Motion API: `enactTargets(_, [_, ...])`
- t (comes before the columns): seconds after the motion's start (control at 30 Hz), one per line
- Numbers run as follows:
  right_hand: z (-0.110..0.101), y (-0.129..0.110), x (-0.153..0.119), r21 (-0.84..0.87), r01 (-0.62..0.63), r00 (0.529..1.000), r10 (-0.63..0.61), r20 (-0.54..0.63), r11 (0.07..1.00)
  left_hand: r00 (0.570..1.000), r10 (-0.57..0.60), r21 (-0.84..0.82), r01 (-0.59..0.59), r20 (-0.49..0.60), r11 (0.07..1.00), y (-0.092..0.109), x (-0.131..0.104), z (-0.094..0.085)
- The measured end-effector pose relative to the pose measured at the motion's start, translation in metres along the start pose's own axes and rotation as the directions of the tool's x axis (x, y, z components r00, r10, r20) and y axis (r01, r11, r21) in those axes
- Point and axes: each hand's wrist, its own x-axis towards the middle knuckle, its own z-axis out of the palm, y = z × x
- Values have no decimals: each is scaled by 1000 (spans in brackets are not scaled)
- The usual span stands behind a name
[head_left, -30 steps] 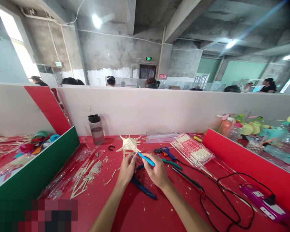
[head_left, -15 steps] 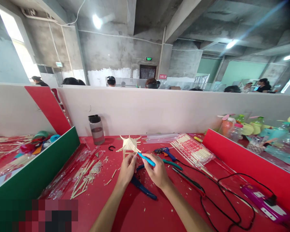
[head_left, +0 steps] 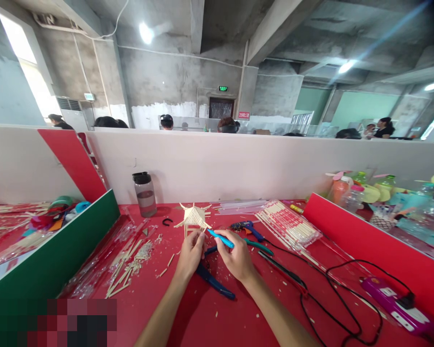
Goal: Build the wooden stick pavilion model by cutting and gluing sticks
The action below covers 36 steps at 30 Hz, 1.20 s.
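Note:
My right hand [head_left: 235,253] is closed around a bright blue pen [head_left: 222,238], its tip pointing up and left beside my left fingertips. My left hand [head_left: 191,250] is closed in a pinch just in front of a small pavilion model [head_left: 193,217] made of pale wooden sticks. What the left fingers hold is too small and covered to make out. The model has a sloped roof with upturned corners on thin legs, and my left hand hides its lower part. Blue-handled pliers [head_left: 215,282] lie under and between my hands, partly hidden.
Loose stick pieces [head_left: 125,272] and a water bottle [head_left: 144,195] stand left. To the right lie a glue gun [head_left: 249,227], packed sticks [head_left: 289,224], a black-handled tool [head_left: 282,267] and a purple power strip [head_left: 394,303] with trailing cable. Green [head_left: 58,246] and red [head_left: 376,241] dividers flank the table.
The pen has shifted very slightly to the right with my right hand. My left hand and the pavilion model stay in place.

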Motion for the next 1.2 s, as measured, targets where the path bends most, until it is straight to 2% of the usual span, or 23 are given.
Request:
enactTargets(0.2, [-9,0,0,17,12,1000,-12,-28,1000,1000,-9,-1,9,10,1000,-3,0,0])
enactTargets(0.33, [-24,8,3,1,90,996,-90,-29,996,1000,-23,-8,23,4,1000,-4,1,0])
enactTargets(0.4, [-32,14,6,-41,129,991,-127,40,991,1000,-26,-11,26,8,1000,-4,2,0])
enactTargets(0.47, [-39,19,8,-104,165,973,-145,180,981,1000,-22,-14,22,11,1000,-5,2,0])
enactTargets(0.57, [-47,22,8,-193,205,904,-110,412,960,1000,-15,-13,15,11,1000,-6,2,0])
enactTargets(0.67, [-53,19,7,-282,199,839,-14,544,938,1000,-14,-18,14,9,1000,-7,3,-1])
enactTargets(0.73, [-57,14,5,-311,187,815,30,579,932,1000,-18,-26,18,7,999,-8,3,-1])
enactTargets(0.83, [-61,10,3,-295,156,804,52,592,942,1000,-24,-33,24,5,999,-8,4,-1])
enactTargets(1.03, [-58,17,0,-258,145,753,63,655,955,1000,-30,-30,30,-6,999,-4,4,-1])
enactTargets(1.2, [-54,19,-1,-242,106,741,86,666,964,1000,-25,-42,25,-11,999,-4,4,0])
